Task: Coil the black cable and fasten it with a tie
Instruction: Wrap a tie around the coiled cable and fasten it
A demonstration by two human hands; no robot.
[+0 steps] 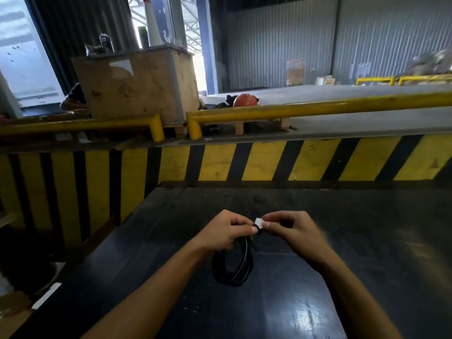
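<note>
The left hand covers the top of the black cable coil, so how the loops gather there is hidden. The white tie is mostly pinched under fingertips and too small to read, perhaps a strip. Both forearms are cut off by the bottom edge.

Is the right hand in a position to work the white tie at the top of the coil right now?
Probably yes. The right hand already pinches the white tie at the top of the black cable coil, while the left hand grips the coil beside it. Nothing sits between them.
</note>
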